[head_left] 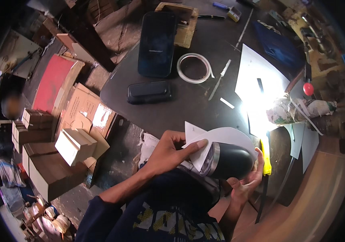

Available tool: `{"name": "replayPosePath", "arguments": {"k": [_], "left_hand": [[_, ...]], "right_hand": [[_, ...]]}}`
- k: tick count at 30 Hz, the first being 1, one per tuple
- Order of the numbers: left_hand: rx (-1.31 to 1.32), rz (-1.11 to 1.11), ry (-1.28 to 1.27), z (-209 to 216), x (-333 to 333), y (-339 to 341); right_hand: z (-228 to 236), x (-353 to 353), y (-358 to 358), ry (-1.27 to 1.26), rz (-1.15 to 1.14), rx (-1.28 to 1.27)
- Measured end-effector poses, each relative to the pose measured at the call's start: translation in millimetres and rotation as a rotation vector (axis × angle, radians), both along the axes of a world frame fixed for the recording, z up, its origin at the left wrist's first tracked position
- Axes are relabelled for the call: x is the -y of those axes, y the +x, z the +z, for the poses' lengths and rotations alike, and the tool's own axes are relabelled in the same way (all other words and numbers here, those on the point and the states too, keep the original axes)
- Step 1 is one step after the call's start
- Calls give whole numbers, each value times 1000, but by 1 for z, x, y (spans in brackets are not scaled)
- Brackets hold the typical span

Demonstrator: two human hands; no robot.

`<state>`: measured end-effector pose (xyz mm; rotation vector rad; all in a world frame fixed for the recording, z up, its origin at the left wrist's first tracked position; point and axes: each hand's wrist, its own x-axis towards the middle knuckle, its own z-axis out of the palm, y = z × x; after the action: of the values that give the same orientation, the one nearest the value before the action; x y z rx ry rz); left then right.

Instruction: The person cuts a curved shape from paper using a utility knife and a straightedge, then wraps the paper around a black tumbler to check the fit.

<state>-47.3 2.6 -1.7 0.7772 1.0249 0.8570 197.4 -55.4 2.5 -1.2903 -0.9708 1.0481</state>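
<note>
A black tumbler (pixel 232 162) with a silver rim and a clear lid lies tilted on its side close to my body. My right hand (pixel 249 180) is curled round its rounded base end. With thumb and fingers, my left hand (pixel 175 148) pinches a curved sheet of white paper (pixel 229 135), which lies along the tumbler's far side near the lid. The fingers beneath the paper are hidden. Just right of my right hand is a yellow strip-shaped object (pixel 266 156), perhaps a cutter handle.
On the dark table lie a roll of tape (pixel 194 68), a black phone (pixel 157 45), a black case (pixel 150 92) and thin white strips (pixel 227 103). Brightly lit white paper (pixel 253 66) lies to the right, beside a wrapped lamp arm (pixel 301 111). Cardboard boxes (pixel 51 169) stand at left.
</note>
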Motion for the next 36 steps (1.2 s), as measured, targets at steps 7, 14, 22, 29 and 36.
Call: {"name": "replayPosePath", "arguments": {"k": [7,14,22,29,36], "left_hand": [[-55,-79,-29,0,-7,-5],[-43,-75,9,-1,-4,-4],[-6,-45,-45,2,-4,-3],[-31,-69,4,0,-7,-3],[-57,-77,-2,2,-5,-5]], "right_hand": [[-3,1,-3,27,-45,19],[0,3,-2,-10,-27,-11],[-7,4,-1,1,-56,75],[-10,2,3,59,-37,72],[-7,3,-3,47,-42,13]]}}
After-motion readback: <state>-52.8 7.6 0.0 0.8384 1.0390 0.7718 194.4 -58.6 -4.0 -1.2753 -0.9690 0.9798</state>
